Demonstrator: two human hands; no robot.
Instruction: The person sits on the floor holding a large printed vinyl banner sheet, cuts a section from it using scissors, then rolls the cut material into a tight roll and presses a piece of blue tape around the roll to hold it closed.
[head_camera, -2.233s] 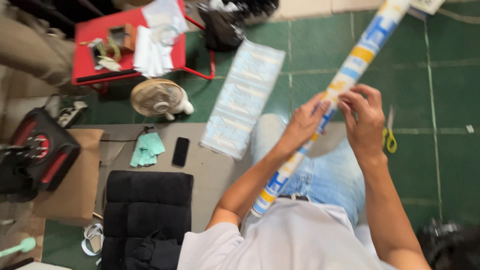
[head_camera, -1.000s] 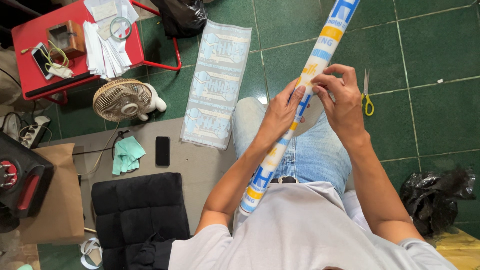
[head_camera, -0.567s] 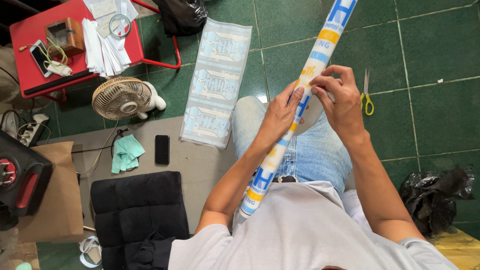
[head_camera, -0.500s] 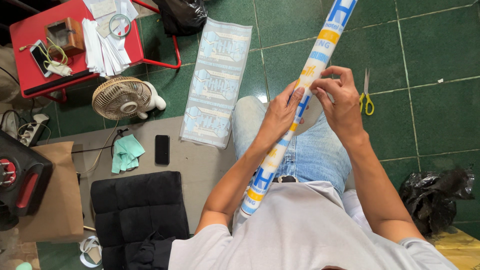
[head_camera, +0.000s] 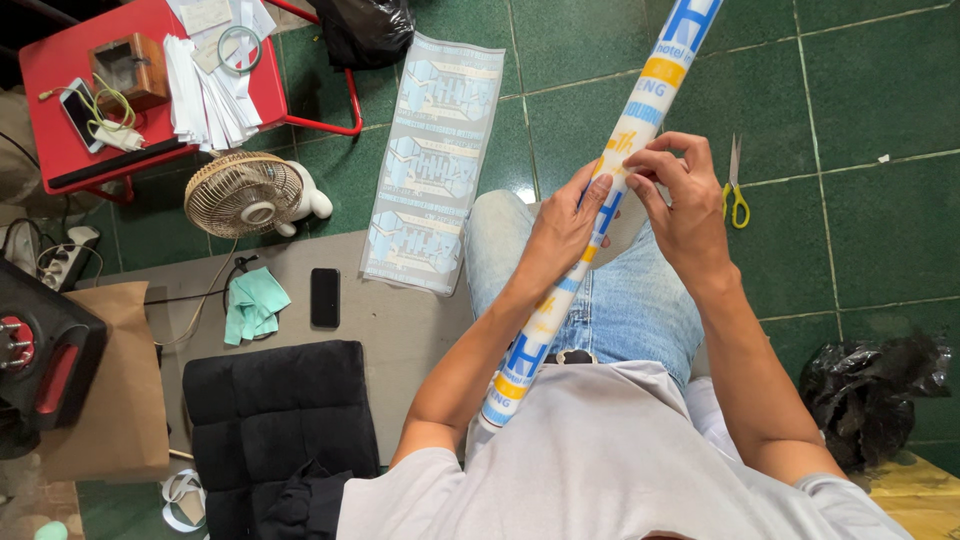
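Over the lap, left hand (head_camera: 560, 235) and right hand (head_camera: 680, 205) are both pinching a rolled printed poster (head_camera: 600, 215), slanting toward one o'clock; yellow-handled scissors (head_camera: 735, 190) are lying beyond at two o'clock, on green tiles (head_camera: 870, 100).

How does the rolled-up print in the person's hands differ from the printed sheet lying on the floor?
The rolled print is wound into a long tube, held slanting between the left hand and right hand; the flat sheet lies spread on the green floor, untouched. The rolled print shows bold blue, yellow and orange; the flat sheet looks pale blue-grey. Both are long printed strips.
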